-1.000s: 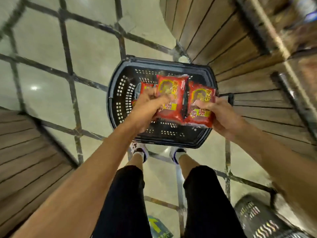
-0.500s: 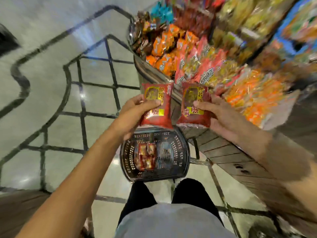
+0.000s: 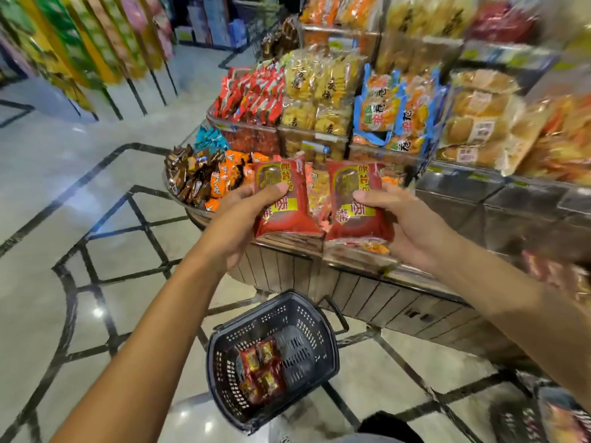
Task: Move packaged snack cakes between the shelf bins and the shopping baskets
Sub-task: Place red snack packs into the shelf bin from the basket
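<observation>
My left hand (image 3: pixel 243 215) grips a red packaged snack cake (image 3: pixel 286 215), thumb on its front. My right hand (image 3: pixel 406 228) grips a second red snack cake (image 3: pixel 358 215) the same way. Both packs are held side by side, upright, in front of the lower shelf bin (image 3: pixel 319 187) of mixed snacks. On the floor below stands a dark shopping basket (image 3: pixel 307 318) with several red snack cakes (image 3: pixel 260 372) lying in its left half.
The curved display stand (image 3: pixel 367 292) has wood panelling below and tiers of bagged snacks (image 3: pixel 323 91) above. A second dark basket (image 3: pixel 524 420) shows at the bottom right corner. Tiled floor (image 3: pixel 96 193) opens to the left; more shelves (image 3: pixel 80 43) stand across the aisle.
Both hands have risen from above the basket to the height of the lower shelf bin, each still holding its pack. My view has lifted from the floor to the shelves.
</observation>
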